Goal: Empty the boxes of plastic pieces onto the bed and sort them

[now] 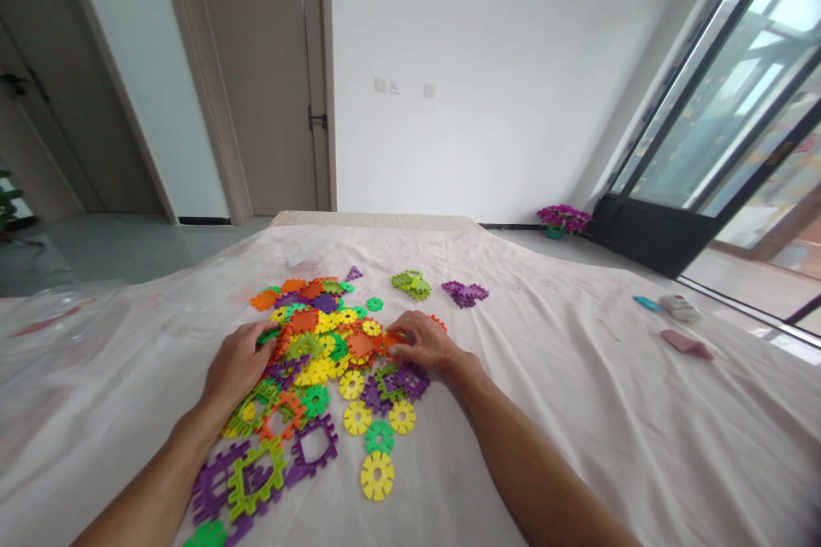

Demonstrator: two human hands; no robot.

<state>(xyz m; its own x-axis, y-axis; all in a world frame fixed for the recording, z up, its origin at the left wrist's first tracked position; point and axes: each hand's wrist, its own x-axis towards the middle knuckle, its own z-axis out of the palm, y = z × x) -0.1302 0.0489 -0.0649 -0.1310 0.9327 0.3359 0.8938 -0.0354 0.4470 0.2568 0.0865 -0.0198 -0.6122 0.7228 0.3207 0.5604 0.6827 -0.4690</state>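
A heap of flat plastic pieces with notched edges lies on the cloth: yellow discs [377, 476], green discs [379, 438], purple frames [315, 444] and orange squares [304, 322]. At the heap's left side my left hand [240, 363] is closed on an orange piece, its fingertips partly hidden among the pieces. On the right side, my right hand [423, 342] pinches an orange piece [388, 343] between thumb and fingers. Beyond the heap are a light green group [411, 284] and a purple group [465, 293].
A pale cloth [545, 342] covers the broad surface. Clear plastic packaging [70, 325] lies at the left. On the right are a blue object [646, 303], a white object [680, 308] and a pink piece [686, 344]. Potted flowers [564, 219] stand by the wall.
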